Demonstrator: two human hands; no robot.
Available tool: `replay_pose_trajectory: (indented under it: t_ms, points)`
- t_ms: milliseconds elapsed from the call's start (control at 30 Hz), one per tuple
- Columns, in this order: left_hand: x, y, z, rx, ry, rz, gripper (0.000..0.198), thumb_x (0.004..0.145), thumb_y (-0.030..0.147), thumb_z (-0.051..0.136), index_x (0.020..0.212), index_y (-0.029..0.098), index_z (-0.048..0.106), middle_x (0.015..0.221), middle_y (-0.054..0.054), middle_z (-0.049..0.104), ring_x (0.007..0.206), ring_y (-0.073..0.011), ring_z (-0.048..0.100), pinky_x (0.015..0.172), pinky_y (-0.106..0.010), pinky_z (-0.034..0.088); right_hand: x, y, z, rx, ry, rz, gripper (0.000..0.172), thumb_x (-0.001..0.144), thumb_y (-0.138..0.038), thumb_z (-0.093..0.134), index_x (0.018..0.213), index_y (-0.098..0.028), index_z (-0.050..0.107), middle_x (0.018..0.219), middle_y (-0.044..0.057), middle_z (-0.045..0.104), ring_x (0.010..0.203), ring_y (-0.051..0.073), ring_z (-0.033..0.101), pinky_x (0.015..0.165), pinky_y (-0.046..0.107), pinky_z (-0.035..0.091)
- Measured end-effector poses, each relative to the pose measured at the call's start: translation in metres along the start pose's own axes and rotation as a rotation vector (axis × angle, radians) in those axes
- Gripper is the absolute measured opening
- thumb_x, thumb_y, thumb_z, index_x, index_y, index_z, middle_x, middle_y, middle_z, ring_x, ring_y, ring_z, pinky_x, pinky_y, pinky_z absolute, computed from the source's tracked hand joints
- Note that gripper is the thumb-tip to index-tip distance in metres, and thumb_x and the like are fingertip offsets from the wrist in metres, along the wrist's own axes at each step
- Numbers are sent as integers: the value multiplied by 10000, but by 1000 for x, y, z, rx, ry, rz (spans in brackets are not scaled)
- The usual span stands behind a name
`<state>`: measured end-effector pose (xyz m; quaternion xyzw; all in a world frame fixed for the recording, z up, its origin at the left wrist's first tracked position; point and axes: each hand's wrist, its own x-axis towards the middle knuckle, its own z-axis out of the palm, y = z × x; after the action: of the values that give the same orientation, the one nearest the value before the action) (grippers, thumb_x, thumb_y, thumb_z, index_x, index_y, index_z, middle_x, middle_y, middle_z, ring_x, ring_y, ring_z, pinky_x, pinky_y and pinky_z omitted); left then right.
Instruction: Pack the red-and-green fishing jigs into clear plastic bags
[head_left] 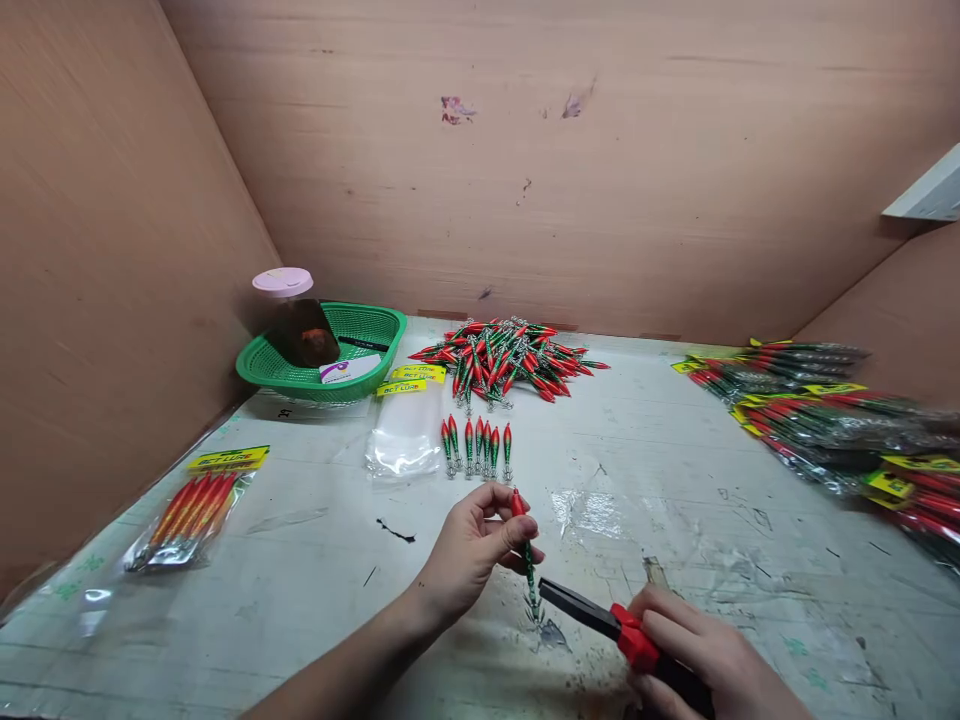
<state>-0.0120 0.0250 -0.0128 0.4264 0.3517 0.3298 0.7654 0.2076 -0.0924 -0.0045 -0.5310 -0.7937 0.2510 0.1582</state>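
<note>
My left hand (472,548) is closed around a red and green fishing lure (525,545), held upright with its hook end down near the table. My right hand (701,655) grips red-handled pliers (600,618), whose dark jaws point left toward the lure's lower end. Just beyond my hands, several lures (478,445) lie side by side in a row. A large heap of the same lures (506,358) sits further back.
A green basket (375,330) with a pink-lidded jar (292,315) stands at the back left. Clear bags with yellow labels (406,425) lie beside it. One packed bag (199,505) lies left; several packed bags (832,420) are stacked at right. Wooden walls enclose the table.
</note>
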Motion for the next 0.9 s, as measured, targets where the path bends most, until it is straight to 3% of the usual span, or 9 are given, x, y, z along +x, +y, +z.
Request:
replay_pose_trajectory:
  t_ms: [300, 900]
  points:
    - [1, -1, 0, 0, 25, -11, 392, 640, 387, 787, 777, 160, 498, 656, 56, 553, 580, -119, 650, 497, -186, 462, 14, -10, -15, 20, -145, 73, 153, 887, -302, 458, 785, -224, 541, 790, 70, 613, 712, 185, 604, 627, 274, 498]
    - [6, -7, -6, -23, 98, -39, 363, 648, 364, 783, 792, 150, 527, 737, 55, 517, 556, -118, 655, 464, -187, 486, 20, -5, -8, -20, -58, -43, 84, 828, -230, 475, 808, -235, 556, 737, 20, 658, 612, 156, 614, 558, 219, 482]
